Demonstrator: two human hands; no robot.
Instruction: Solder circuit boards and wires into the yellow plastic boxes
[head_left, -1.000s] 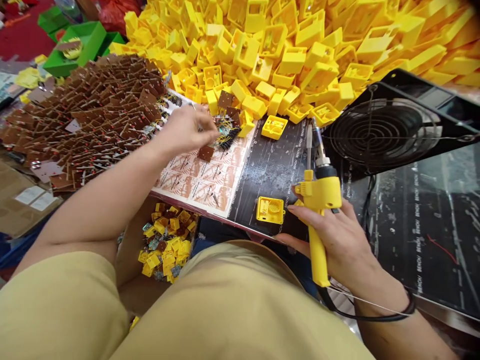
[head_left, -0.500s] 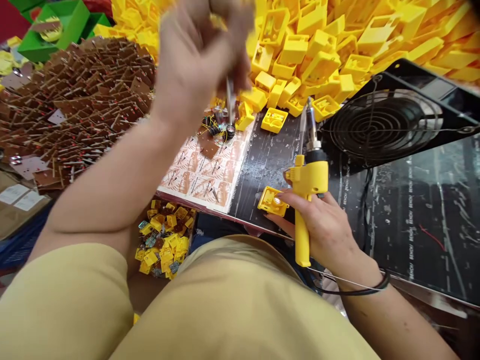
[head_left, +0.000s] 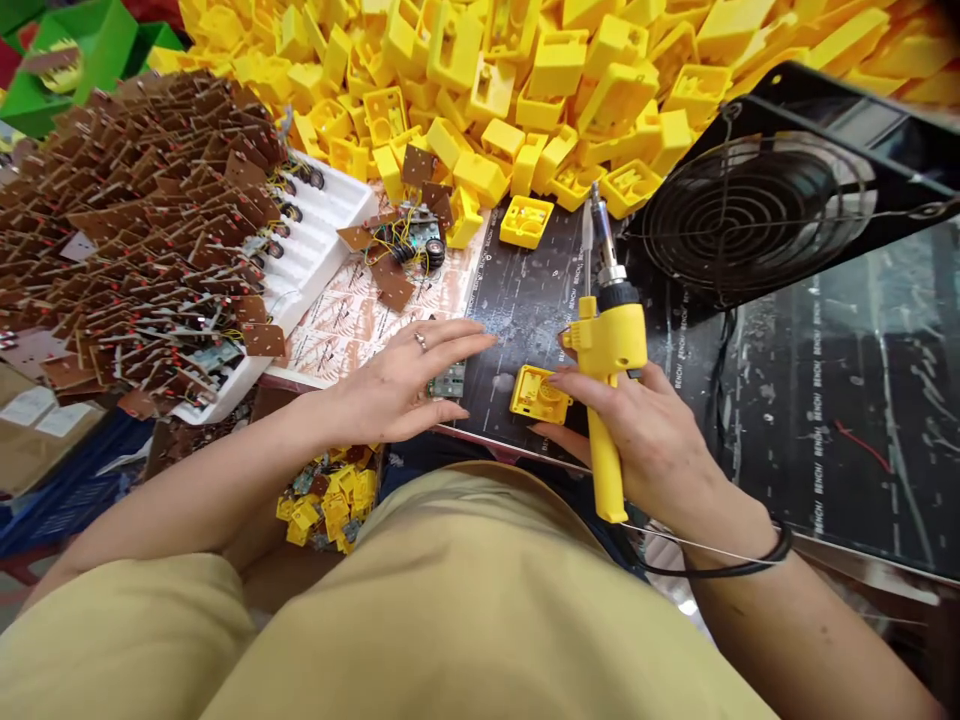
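My right hand (head_left: 652,440) grips a yellow soldering gun (head_left: 609,370) upright, its metal tip pointing away from me; its fingertips also touch a small yellow plastic housing (head_left: 536,393) lying on the black mat (head_left: 525,310). My left hand (head_left: 405,380) lies flat at the mat's near edge, fingers stretched toward the housing, pressing on a small green circuit board (head_left: 448,382). A bundle of wired parts with brown boards (head_left: 409,245) sits farther back.
A big heap of yellow housings (head_left: 525,80) fills the back. Brown circuit boards (head_left: 142,220) are piled at left, partly on a white tray (head_left: 315,250). A black fan (head_left: 750,215) stands at right. Green bins (head_left: 75,60) sit far left; a box of yellow assemblies (head_left: 330,500) is below.
My left hand came down from high above the wired parts to the mat's near edge, now resting on the green board. The right hand with the soldering gun stayed by the housing.
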